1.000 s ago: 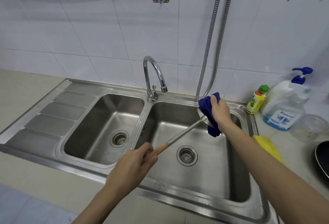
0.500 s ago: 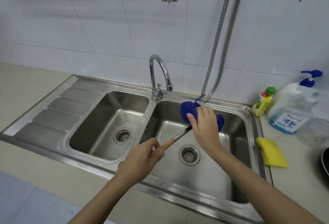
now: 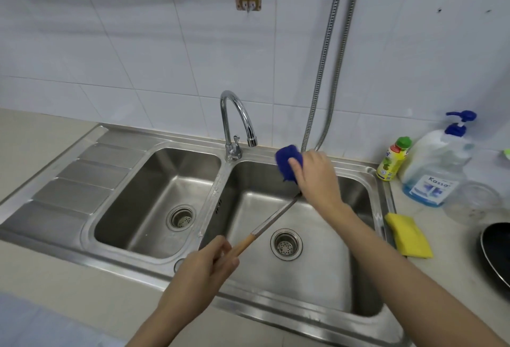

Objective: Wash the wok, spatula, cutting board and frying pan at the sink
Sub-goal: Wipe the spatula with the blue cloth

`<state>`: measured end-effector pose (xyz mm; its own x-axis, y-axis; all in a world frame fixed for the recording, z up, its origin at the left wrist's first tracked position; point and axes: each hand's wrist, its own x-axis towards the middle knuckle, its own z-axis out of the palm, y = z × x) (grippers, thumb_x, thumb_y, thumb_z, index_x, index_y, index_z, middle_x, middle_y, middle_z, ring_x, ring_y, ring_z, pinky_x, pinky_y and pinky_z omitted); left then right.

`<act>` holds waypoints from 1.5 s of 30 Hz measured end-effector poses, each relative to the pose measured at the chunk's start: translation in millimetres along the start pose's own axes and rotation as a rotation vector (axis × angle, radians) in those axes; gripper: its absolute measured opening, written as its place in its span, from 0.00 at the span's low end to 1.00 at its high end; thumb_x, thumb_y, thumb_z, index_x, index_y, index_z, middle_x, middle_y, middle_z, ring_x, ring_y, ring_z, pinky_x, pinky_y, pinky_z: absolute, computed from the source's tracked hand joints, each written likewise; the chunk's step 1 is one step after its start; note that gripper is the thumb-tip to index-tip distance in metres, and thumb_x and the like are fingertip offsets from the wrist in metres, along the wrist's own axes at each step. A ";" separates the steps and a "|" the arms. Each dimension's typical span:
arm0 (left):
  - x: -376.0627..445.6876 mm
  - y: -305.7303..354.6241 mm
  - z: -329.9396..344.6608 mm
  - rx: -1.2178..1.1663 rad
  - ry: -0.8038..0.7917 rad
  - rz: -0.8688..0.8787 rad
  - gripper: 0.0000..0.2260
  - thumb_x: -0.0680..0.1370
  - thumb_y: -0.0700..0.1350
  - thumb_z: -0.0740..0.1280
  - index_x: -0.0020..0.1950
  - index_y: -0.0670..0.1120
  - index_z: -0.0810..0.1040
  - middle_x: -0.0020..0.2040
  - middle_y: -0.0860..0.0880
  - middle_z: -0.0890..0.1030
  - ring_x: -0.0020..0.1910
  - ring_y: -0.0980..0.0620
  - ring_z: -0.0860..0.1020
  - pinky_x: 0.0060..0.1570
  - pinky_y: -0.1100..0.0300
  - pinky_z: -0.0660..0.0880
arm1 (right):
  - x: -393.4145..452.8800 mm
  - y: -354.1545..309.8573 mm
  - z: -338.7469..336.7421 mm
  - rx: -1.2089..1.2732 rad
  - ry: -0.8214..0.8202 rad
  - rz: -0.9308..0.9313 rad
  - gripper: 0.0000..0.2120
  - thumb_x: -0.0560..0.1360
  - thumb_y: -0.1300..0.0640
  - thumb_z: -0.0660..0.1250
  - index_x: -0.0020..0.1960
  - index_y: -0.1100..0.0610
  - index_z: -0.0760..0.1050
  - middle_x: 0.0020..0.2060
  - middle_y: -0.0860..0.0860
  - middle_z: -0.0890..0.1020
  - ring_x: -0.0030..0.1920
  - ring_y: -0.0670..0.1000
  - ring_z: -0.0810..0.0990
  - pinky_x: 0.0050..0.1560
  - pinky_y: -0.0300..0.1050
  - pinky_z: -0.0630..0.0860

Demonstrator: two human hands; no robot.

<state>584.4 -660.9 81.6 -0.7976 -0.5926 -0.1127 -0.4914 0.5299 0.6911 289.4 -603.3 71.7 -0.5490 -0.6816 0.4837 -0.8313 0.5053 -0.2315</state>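
My left hand grips the wooden handle of the spatula, whose metal shaft slants up to the right over the right basin of the steel sink. The spatula's blade is hidden behind my right hand, which holds a blue cloth against it near the basin's back wall. The black frying pan shows partly at the right edge on the counter. No wok or cutting board is in view.
The tap stands between the two basins, with no water running. A metal hose hangs down the tiled wall. On the right counter are a yellow cloth, a small green-capped bottle, a pump soap bottle and a clear glass bowl.
My right hand with the blue cloth slid left down the spatula, then back up toward the blade. The view shifted slightly, and my left hand kept its hold on the handle.
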 end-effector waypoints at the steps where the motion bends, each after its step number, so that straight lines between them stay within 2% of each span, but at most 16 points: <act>1: -3.1 -2.7 -2.9 -0.018 0.005 0.005 0.07 0.77 0.53 0.67 0.44 0.53 0.71 0.35 0.49 0.78 0.32 0.51 0.74 0.36 0.54 0.72 | 7.8 12.6 0.5 0.056 -0.034 0.111 0.23 0.81 0.47 0.51 0.44 0.62 0.76 0.40 0.57 0.79 0.41 0.57 0.75 0.44 0.51 0.71; 3: -5.7 -5.4 -5.9 -0.052 0.023 0.018 0.07 0.77 0.53 0.67 0.44 0.52 0.72 0.34 0.48 0.76 0.32 0.48 0.74 0.34 0.54 0.71 | 15.4 33.6 2.6 0.194 -0.083 0.281 0.22 0.82 0.47 0.51 0.44 0.62 0.74 0.40 0.58 0.79 0.43 0.59 0.77 0.44 0.52 0.73; 5: -1.9 -4.4 -3.8 -0.032 0.039 0.029 0.07 0.78 0.54 0.66 0.44 0.53 0.72 0.33 0.48 0.76 0.31 0.50 0.73 0.34 0.52 0.71 | 12.6 34.2 3.4 0.227 -0.092 0.321 0.22 0.82 0.47 0.52 0.45 0.63 0.74 0.41 0.58 0.79 0.44 0.59 0.77 0.44 0.51 0.73; 9: 9.9 7.7 8.0 0.010 0.061 0.060 0.07 0.78 0.53 0.65 0.42 0.54 0.70 0.31 0.49 0.77 0.29 0.52 0.73 0.32 0.55 0.69 | -7.8 -3.5 1.3 0.198 -0.022 0.160 0.18 0.82 0.50 0.54 0.51 0.62 0.75 0.46 0.55 0.78 0.48 0.54 0.74 0.50 0.48 0.69; 11: 9.7 9.1 8.7 0.038 0.048 0.052 0.07 0.78 0.54 0.65 0.43 0.55 0.70 0.31 0.50 0.77 0.30 0.52 0.73 0.32 0.56 0.68 | -5.8 -2.4 5.4 0.168 -0.065 0.063 0.18 0.82 0.49 0.54 0.52 0.61 0.75 0.46 0.54 0.78 0.49 0.54 0.74 0.51 0.49 0.69; 16: -3.4 4.0 0.4 0.052 -0.035 0.026 0.06 0.78 0.56 0.64 0.44 0.57 0.70 0.33 0.51 0.78 0.31 0.52 0.75 0.34 0.54 0.71 | 9.6 49.1 25.3 0.288 -0.261 0.311 0.20 0.81 0.47 0.54 0.45 0.61 0.75 0.41 0.58 0.80 0.43 0.60 0.78 0.42 0.48 0.70; 18: -0.8 7.7 0.0 0.006 -0.047 0.004 0.05 0.79 0.53 0.64 0.44 0.55 0.72 0.33 0.50 0.79 0.30 0.54 0.76 0.33 0.57 0.72 | 2.6 56.5 30.8 0.309 -0.192 0.356 0.20 0.81 0.47 0.54 0.43 0.62 0.74 0.39 0.58 0.79 0.41 0.59 0.77 0.39 0.46 0.67; 20: 7.6 9.2 -1.8 -0.103 -0.037 -0.085 0.06 0.80 0.49 0.64 0.43 0.52 0.73 0.34 0.49 0.80 0.25 0.56 0.73 0.26 0.61 0.69 | -5.2 57.6 29.6 0.359 -0.027 0.439 0.21 0.81 0.47 0.53 0.42 0.62 0.74 0.38 0.58 0.79 0.39 0.58 0.76 0.38 0.45 0.66; 23: 17.7 9.3 -8.5 -0.383 -0.045 -0.230 0.08 0.81 0.44 0.61 0.44 0.44 0.76 0.34 0.47 0.78 0.24 0.50 0.74 0.21 0.62 0.64 | -12.9 52.4 21.8 0.497 0.173 0.535 0.23 0.80 0.44 0.51 0.40 0.59 0.72 0.37 0.55 0.77 0.40 0.57 0.76 0.39 0.44 0.67; 25: 19.6 13.6 -8.1 -0.476 -0.088 -0.289 0.13 0.83 0.45 0.58 0.46 0.41 0.78 0.31 0.48 0.75 0.25 0.51 0.72 0.22 0.62 0.64 | -18.7 36.9 14.8 0.527 0.225 0.467 0.23 0.79 0.42 0.49 0.43 0.59 0.72 0.39 0.53 0.76 0.42 0.55 0.74 0.42 0.44 0.66; 29: 21.0 30.2 2.4 -0.724 -0.242 -0.401 0.16 0.84 0.48 0.55 0.51 0.38 0.77 0.29 0.48 0.70 0.22 0.54 0.65 0.21 0.66 0.61 | -24.9 -3.2 8.9 0.544 0.164 0.251 0.22 0.80 0.44 0.53 0.55 0.60 0.74 0.48 0.51 0.76 0.49 0.50 0.72 0.50 0.39 0.68; 32: 18.9 39.2 4.1 -0.848 -0.340 -0.407 0.16 0.83 0.49 0.58 0.53 0.36 0.75 0.29 0.47 0.67 0.20 0.55 0.62 0.20 0.69 0.59 | -19.8 -4.2 13.2 0.274 0.157 -0.042 0.18 0.79 0.47 0.58 0.54 0.61 0.77 0.47 0.53 0.78 0.48 0.52 0.74 0.50 0.42 0.70; 35: 12.8 39.9 -2.5 -0.844 -0.361 -0.408 0.17 0.81 0.49 0.60 0.53 0.33 0.73 0.27 0.49 0.66 0.18 0.55 0.60 0.20 0.70 0.58 | -7.2 19.2 18.3 0.022 0.103 -0.296 0.18 0.78 0.47 0.59 0.51 0.60 0.79 0.44 0.53 0.80 0.45 0.54 0.77 0.48 0.45 0.71; 40: 9.3 39.4 -7.2 -0.782 -0.372 -0.387 0.14 0.82 0.49 0.59 0.50 0.37 0.73 0.27 0.49 0.66 0.18 0.56 0.61 0.20 0.70 0.58 | 0.1 34.1 12.9 -0.011 0.052 -0.190 0.17 0.77 0.47 0.58 0.50 0.59 0.78 0.44 0.53 0.80 0.45 0.55 0.76 0.48 0.46 0.74; 43: 13.6 44.6 -3.6 -0.771 -0.365 -0.363 0.15 0.81 0.49 0.59 0.50 0.37 0.73 0.27 0.50 0.66 0.19 0.56 0.61 0.19 0.69 0.59 | -12.8 24.5 17.3 0.016 -0.028 -0.347 0.15 0.77 0.49 0.61 0.51 0.59 0.79 0.46 0.53 0.80 0.48 0.54 0.76 0.50 0.47 0.74; 45: 13.0 45.6 -3.1 -0.754 -0.378 -0.364 0.14 0.81 0.50 0.60 0.50 0.38 0.73 0.27 0.50 0.66 0.19 0.55 0.61 0.19 0.69 0.59 | -7.6 32.7 15.2 -0.021 -0.017 -0.344 0.17 0.76 0.48 0.59 0.48 0.60 0.79 0.44 0.53 0.80 0.45 0.55 0.77 0.48 0.47 0.74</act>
<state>552.7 -646.4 113.8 -0.7647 -0.3371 -0.5493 -0.4827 -0.2652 0.8347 265.1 -589.6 47.6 -0.2384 -0.8223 0.5167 -0.9661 0.2551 -0.0398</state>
